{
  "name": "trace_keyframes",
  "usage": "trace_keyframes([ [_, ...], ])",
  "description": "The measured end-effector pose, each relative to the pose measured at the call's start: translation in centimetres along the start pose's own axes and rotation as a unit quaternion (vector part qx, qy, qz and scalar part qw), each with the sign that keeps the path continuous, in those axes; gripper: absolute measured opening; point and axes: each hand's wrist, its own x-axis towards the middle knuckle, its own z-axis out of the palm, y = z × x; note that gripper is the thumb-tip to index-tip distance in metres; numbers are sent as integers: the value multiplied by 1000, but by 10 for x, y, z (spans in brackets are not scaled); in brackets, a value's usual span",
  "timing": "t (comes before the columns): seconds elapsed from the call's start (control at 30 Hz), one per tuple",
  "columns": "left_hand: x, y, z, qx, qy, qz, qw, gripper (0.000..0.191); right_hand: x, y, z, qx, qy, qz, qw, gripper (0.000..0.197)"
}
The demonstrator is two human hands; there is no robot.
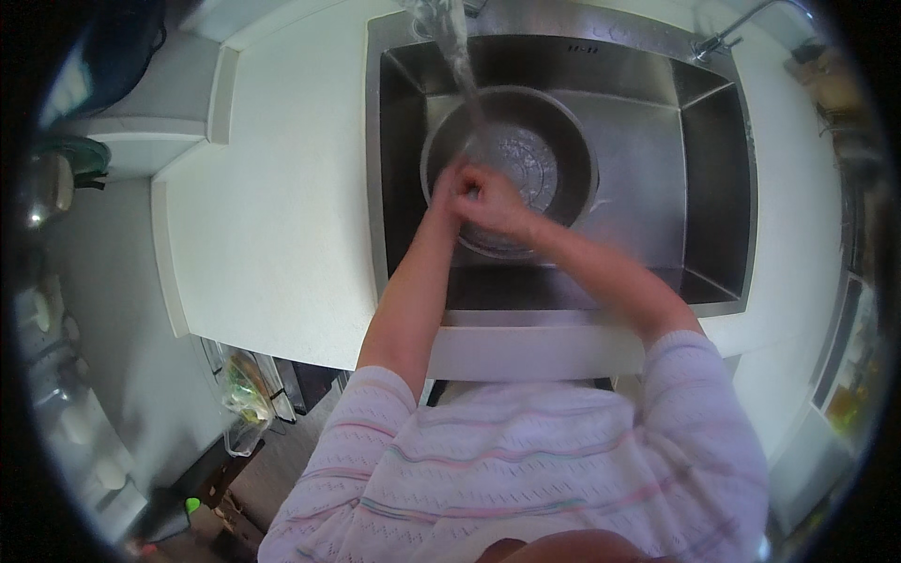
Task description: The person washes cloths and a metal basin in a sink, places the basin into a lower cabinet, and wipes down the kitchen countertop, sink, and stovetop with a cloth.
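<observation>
My left hand (447,184) and my right hand (496,200) meet over the left part of a round metal basin (583,151). The right hand's fingers curl against the left hand near its thumb side. Both are blurred, and whether anything small lies between them is hidden. A stream of water (461,67) falls from the top into the basin, just beyond my fingers. Shallow water (524,158) ripples over the basin's bottom. The basin rests in the left half of a stainless steel sink (626,155).
White countertop (295,190) borders the sink, with a raised lip along its left edge. A slim chrome tap (711,46) stands at the sink's back right corner. Below the counter at left hangs a clear plastic bag (243,394) with contents. A dark rounded object (112,56) sits upper left.
</observation>
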Motion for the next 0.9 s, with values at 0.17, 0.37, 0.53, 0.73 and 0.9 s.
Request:
trace_keyframes([
  [0.17,2,-7,52,62,198,51,977,36,26,24,-35,-232,53,66,969,29],
  [0.37,-33,33,59,151,204,-15,967,57,45,68,-38,-365,290,15,885,33],
  [0.53,-40,32,59,155,176,-60,970,70,31,74,-55,-423,-25,-66,903,27],
  [0.73,-26,16,45,-74,158,-58,983,51,11,23,8,-115,85,-15,990,29],
  [0.9,-21,16,60,-19,180,9,983,28,24,41,-36,-218,73,53,972,27],
])
